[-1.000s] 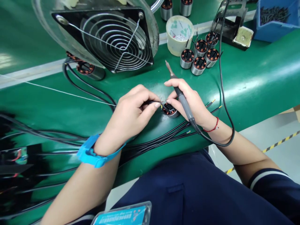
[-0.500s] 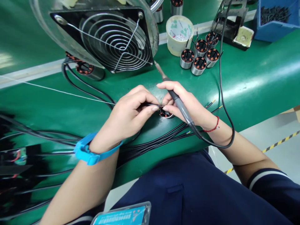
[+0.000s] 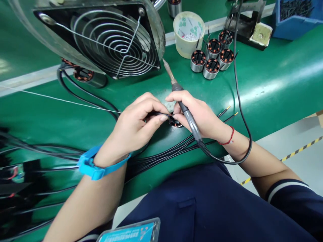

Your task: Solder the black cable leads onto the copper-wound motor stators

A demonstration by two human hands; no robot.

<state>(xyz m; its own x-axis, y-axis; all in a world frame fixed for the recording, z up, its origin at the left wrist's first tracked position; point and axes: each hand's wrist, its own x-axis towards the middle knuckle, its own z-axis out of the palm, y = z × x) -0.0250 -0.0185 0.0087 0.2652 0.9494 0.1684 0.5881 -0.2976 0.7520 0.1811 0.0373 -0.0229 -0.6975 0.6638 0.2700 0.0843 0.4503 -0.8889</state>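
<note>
Under my fingertips sits a round motor stator [image 3: 176,124] with copper windings, partly covered by both hands. My left hand [image 3: 137,122] pinches a thin black wire at the stator's rim. A pale solder wire [image 3: 75,101] runs from the left side to this hand. In my right hand [image 3: 202,116] lies a soldering iron [image 3: 191,122], its metal tip pointing up and away from the stator. Thumb and fingers of that same hand also reach the stator's top; what they pinch there is too small to make out.
A fan with a wire guard [image 3: 123,50] stands ahead on the left. Several more stators [image 3: 211,69] are grouped near a tape roll [image 3: 188,47]. Behind them are an iron stand [image 3: 259,35] and a blue bin [image 3: 290,28]. Black cables [image 3: 161,156] cross the green bench [image 3: 264,101].
The view has shifted slightly. The soldering iron has turned a little more upright in my right hand. Both hands stay at the stator.
</note>
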